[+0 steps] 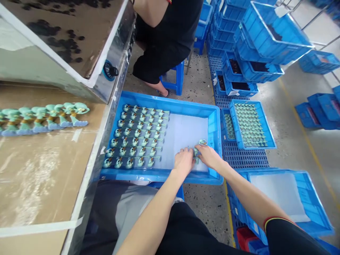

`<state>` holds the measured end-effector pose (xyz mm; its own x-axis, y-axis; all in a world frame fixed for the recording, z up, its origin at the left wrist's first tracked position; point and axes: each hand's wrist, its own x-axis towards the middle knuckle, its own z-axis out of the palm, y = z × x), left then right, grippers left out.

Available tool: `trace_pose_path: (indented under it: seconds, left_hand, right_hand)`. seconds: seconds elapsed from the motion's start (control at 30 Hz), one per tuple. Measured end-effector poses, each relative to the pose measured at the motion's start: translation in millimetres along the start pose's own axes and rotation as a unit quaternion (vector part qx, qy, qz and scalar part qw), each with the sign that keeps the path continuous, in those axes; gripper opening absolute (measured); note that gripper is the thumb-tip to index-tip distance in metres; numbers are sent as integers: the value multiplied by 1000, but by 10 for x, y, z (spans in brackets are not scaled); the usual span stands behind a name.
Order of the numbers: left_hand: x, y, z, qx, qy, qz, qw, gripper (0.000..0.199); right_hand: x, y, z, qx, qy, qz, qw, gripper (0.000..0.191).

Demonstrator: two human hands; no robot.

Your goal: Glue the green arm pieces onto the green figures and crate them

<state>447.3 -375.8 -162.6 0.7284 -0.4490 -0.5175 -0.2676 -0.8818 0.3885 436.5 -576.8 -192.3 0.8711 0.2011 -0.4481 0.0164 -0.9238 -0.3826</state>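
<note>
My left hand (183,161) and my right hand (208,156) are close together, low over the right part of a blue tray (218,141). The fingers of both are closed around small pale green figurines (196,152), which they partly hide. Just above my right fingers shows the round top of another green figurine (203,141). White sheet (183,129) lines the tray under my hands. On the tray's left half lie several rows of the same figurines (134,142), with pale heads and thin green limbs.
A line of larger-looking green figurines (39,118) lies on the cardboard-topped bench (34,177) at left. A seated person (167,39) is beyond the tray. Blue crates (276,39) are stacked at right, with a figurine-filled tray (271,140) and a sheet-lined tray (316,198) nearer.
</note>
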Motion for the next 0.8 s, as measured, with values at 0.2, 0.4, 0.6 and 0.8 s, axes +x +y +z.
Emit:
trace_pose_path:
  seconds: [0.2,0.4,0.6,0.8]
  left_hand:
    - [188,-93,89,4,-13,20,1000,40]
    - [143,-402,11,1,8,8,1000,37]
    - [-101,-567,-109,11,34,-27,999,36]
    - [-255,-572,-161,60,15,-46,997,35]
  right_hand:
    - [43,-134,106,-11,-10,32,999,40]
    - [84,-192,97,-26,19,34,999,39]
    - [298,-381,68,-76,81,-16,994,42]
    - [420,-515,226,-113,64,-109,985,33]
